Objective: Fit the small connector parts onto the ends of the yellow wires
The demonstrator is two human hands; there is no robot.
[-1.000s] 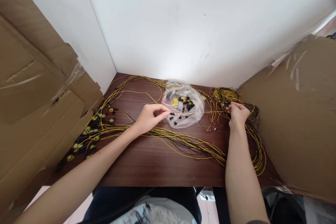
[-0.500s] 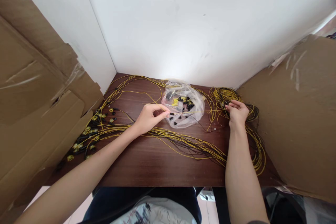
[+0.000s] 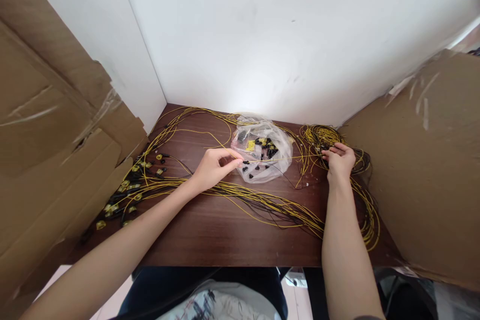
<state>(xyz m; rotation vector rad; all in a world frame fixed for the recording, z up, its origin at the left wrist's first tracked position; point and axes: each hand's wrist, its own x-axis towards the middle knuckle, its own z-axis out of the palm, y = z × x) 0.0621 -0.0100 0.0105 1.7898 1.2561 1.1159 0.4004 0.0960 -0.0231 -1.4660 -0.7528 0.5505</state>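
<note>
My left hand (image 3: 215, 166) pinches a thin yellow wire (image 3: 285, 160) beside a clear plastic bag (image 3: 262, 152) holding small black and yellow parts. The wire runs taut rightwards over the bag to my right hand (image 3: 339, 160), whose fingers are closed on it at the edge of a coiled bundle of yellow and black wires (image 3: 322, 137). Both hands rest low over the dark wooden table (image 3: 210, 235).
Long yellow and black wires (image 3: 270, 207) lie across the table's middle and down its right side. Wire ends with black and yellow connectors (image 3: 131, 187) pile at the left. Cardboard sheets lean at the left (image 3: 56, 150) and right (image 3: 423, 170). A white wall stands behind.
My right hand has crept slightly back toward the coiled bundle, its fingers working at the wire. My left hand has stayed where it was.
</note>
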